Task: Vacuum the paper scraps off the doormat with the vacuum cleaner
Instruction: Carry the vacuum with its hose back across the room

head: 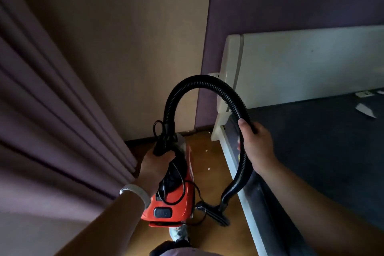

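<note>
Head view: the left hand (156, 164) grips the handle of the red vacuum (176, 195), held above the floor (209, 151). The right hand (256, 147) clasps its black hose (199, 83). Paper scraps (364, 110) lie on dark fabric (311, 131).

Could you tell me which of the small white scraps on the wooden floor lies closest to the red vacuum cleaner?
The scrap lowest in view, just right of the vacuum cleaner; the other two lie farther off, toward the wall.
</note>
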